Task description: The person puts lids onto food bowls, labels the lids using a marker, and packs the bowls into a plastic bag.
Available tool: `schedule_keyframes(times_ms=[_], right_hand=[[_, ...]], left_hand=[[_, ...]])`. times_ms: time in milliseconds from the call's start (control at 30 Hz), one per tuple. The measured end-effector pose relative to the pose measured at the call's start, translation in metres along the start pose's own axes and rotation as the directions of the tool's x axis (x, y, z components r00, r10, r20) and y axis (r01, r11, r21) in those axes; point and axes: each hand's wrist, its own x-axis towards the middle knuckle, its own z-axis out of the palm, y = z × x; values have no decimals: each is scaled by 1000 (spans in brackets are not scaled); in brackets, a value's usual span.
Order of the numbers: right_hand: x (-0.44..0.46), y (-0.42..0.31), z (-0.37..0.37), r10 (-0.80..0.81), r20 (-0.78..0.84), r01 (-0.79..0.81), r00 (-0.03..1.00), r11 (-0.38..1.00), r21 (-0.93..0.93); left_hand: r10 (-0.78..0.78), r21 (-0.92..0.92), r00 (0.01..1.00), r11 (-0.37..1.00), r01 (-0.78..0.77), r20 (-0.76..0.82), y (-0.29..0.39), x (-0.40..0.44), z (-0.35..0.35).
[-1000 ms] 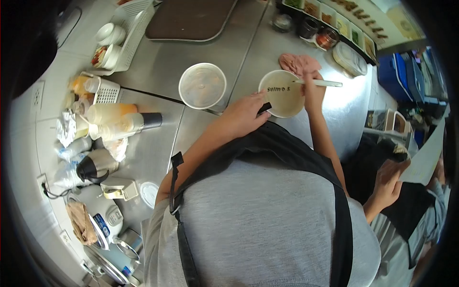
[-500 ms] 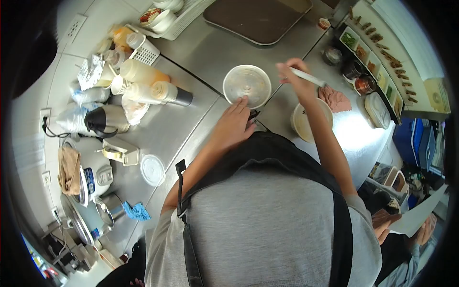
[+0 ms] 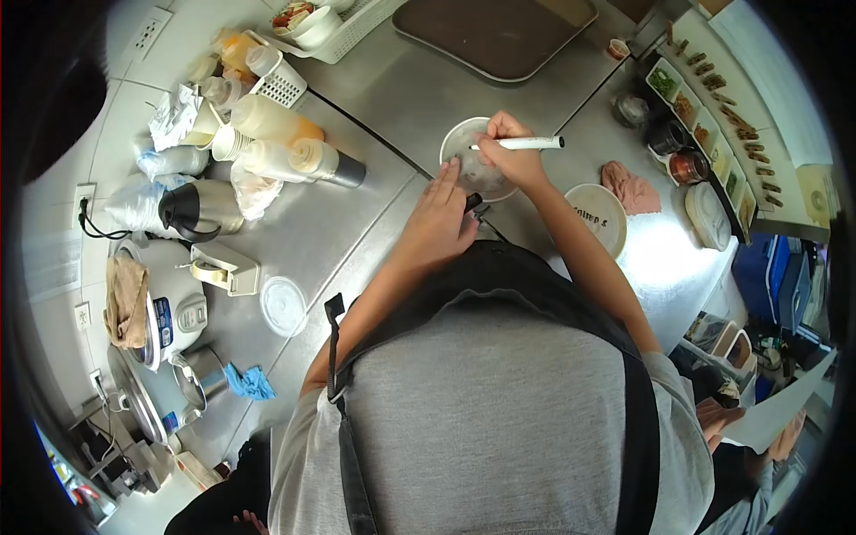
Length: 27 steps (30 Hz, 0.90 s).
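A round bowl with a translucent lid [image 3: 456,141] stands on the steel counter before me. My right hand [image 3: 515,162] grips a white marker [image 3: 533,143], its tip at the lid's surface. The extended fingers of my left hand [image 3: 439,212] rest on the lid's near-left edge. A small black marker cap [image 3: 473,202] sits between that hand's thumb and fingers. Just right of my right forearm is another round lidded container [image 3: 596,221] with black writing on top. A crumpled pink cloth [image 3: 629,187] lies beside it.
A brown tray [image 3: 495,36] lies at the back. Squeeze bottles [image 3: 276,120], a steel jug [image 3: 203,210] and a rice cooker [image 3: 174,308] stand left, near a loose lid [image 3: 283,306]. Topping containers [image 3: 695,116] line the right. Another person's hand [image 3: 718,417] holds paper at lower right.
My right hand has moved left and down with the marker, from above the pink cloth's side to the lid. The second container's writing is now uncovered. My left hand stays on the lid.
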Motion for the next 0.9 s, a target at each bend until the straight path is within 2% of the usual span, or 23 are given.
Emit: schedule_keyframes(times_ms=[133, 200, 333, 433, 500, 533, 600, 633, 733, 833, 900], right_hand=[[0, -7, -16, 61, 33, -57, 998, 991, -119], [10, -13, -29, 104, 70, -89, 992, 977, -193], [20, -25, -55, 180, 24, -172, 983, 967, -186], [2, -24, -56, 185, -7, -183, 983, 962, -201], [-13, -23, -50, 205, -40, -209, 978, 966, -153], [-18, -23, -45, 157, -35, -160, 987, 977, -142], [-27, -24, -36, 59, -36, -62, 998, 992, -113], [-29, -27, -34, 88, -41, -93, 995, 988, -120], [-30, -23, -33, 79, -99, -91, 992, 987, -129], [-30, -18, -27, -69, -201, 4, 977, 952, -307], [-30, -8, -27, -166, -193, 56, 967, 879, -474]], left_hand=[[26, 21, 1000, 999, -26, 13, 0, 9, -1], [92, 7, 994, 996, -93, 54, -3, 11, 10], [228, -30, 969, 974, -226, 95, -5, 19, 23], [242, -90, 962, 969, -232, 127, 0, 22, 18], [153, -148, 980, 980, -134, 130, 6, 22, 12], [109, -175, 985, 981, -84, 136, 8, 22, 11], [174, -67, 984, 983, -171, 29, 8, 22, 13], [213, -11, 977, 977, -214, -20, 8, 22, 14], [170, 26, 985, 985, -171, 31, 5, 20, 21], [150, 66, 984, 986, -156, 96, 6, 20, 22], [151, 71, 983, 985, -159, 104, 8, 19, 23]])
